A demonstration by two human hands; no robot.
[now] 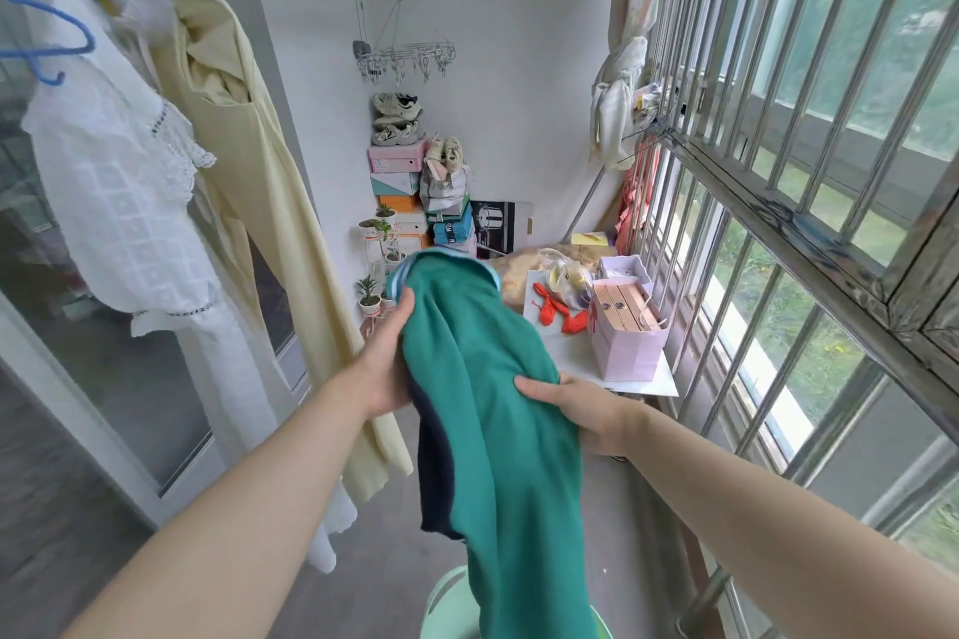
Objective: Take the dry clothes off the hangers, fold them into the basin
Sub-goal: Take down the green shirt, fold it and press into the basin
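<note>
I hold a green shirt (pixel 498 410) with a striped collar and a dark navy part in front of me. My left hand (pixel 386 358) grips its left edge near the collar, thumb on top. My right hand (pixel 576 405) grips the right side of the shirt lower down. The shirt hangs down over a pale green basin (pixel 446 602) at the bottom of the view, mostly hidden by the cloth. At the left, a white lace garment (pixel 119 202) and a pale yellow dress (pixel 249 182) hang on blue hangers (pixel 57 42).
A barred window (pixel 778 171) runs along the right. A low table (pixel 654 381) ahead carries a pink box (pixel 622 343), red balloons and bags. Stacked shoe boxes (pixel 399 182), small potted plants and a clip hanger (pixel 405 57) stand at the far wall. A glass sliding door is on the left.
</note>
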